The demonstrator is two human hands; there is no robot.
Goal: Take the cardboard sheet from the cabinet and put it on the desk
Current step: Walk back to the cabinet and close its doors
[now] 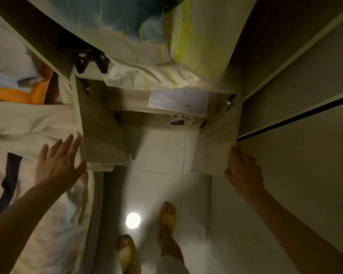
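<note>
A low cabinet (162, 111) stands with both doors swung out. My left hand (57, 165) lies with spread fingers against the outer edge of the left door (101, 135), holding nothing. My right hand (244, 171) grips the outer edge of the right door (214, 147). Inside, flat pale layers (127, 99) lie on a shelf with a white printed paper (178, 102) on top. I cannot tell which of these is the cardboard sheet. Small packets (183, 120) sit on the shelf below.
Bagged bedding with yellow trim (156, 56) fills the shelf above the cabinet. A bed with patterned covers (28, 125) runs along the left. A tall wardrobe panel (305, 115) stands on the right. My feet in yellow sandals (166, 218) are on the white tiled floor (156, 155).
</note>
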